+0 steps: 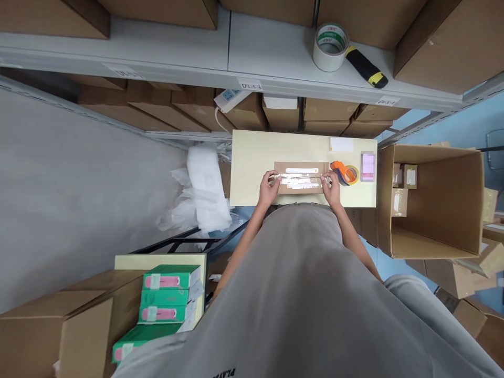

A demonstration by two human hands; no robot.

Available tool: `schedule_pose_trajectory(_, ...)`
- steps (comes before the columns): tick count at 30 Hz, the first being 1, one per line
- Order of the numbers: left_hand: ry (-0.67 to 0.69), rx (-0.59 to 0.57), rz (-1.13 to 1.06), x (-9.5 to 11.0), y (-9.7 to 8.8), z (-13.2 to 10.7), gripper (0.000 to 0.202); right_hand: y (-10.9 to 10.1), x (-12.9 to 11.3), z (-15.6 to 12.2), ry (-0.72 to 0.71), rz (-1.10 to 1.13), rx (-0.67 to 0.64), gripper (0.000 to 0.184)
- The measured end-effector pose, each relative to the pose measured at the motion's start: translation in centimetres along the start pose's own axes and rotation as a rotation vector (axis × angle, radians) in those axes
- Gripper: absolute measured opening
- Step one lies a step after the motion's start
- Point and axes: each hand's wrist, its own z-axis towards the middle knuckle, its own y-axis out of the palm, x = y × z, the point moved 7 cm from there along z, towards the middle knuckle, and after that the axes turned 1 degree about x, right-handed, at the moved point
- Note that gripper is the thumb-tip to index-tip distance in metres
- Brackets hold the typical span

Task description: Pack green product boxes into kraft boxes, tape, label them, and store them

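A flat brown cardboard parcel [301, 177] with strips of shiny clear tape across its top lies on a pale yellow table [252, 157]. My left hand [270, 186] rests on the parcel's left end, fingers curled over the edge. At the parcel's right end, my right hand [331, 187] has its fingers bent onto the taped seam. An orange tape dispenser [343, 172] with a yellow roll sits just right of the parcel.
A pink phone [367, 166] and a white slip [342, 144] lie on the table's right side. An open carton [433, 202] stands to the right. Bubble wrap [202, 191] hangs at left. Green boxes [167, 299] sit lower left. A tape roll [331, 47] and knife [366, 66] lie on the shelf.
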Motion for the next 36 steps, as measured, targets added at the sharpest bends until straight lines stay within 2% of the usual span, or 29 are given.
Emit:
schedule_pose_trajectory(4,0.007,0.007,-0.004,-0.1,0.0,0.0,0.048,0.0,0.1,0.0,-0.005,0.009,0.015,0.036)
schedule_pose_trajectory(20,0.024,0.044,0.001,-0.2,-0.1,0.1,0.042,0.5,0.0,0.2,-0.004,-0.036,0.048,0.039)
schedule_pose_trajectory(26,0.041,0.099,0.020,-0.6,-1.9,0.3,0.042,2.3,-0.9,1.2,-0.052,-0.019,0.016,0.038)
schedule_pose_trajectory(31,0.014,0.131,0.046,-0.9,-3.2,0.6,0.031,3.7,-2.0,1.9,-0.058,0.017,-0.017,0.042)
schedule_pose_trajectory(34,-0.023,0.141,0.049,-0.8,-3.5,0.9,0.020,3.2,-2.8,1.5,-0.079,0.015,-0.047,0.045)
schedule_pose_trajectory(36,-0.020,0.172,0.105,0.1,-3.7,1.0,0.016,2.0,-3.1,1.1,-0.115,-0.034,-0.041,0.047)
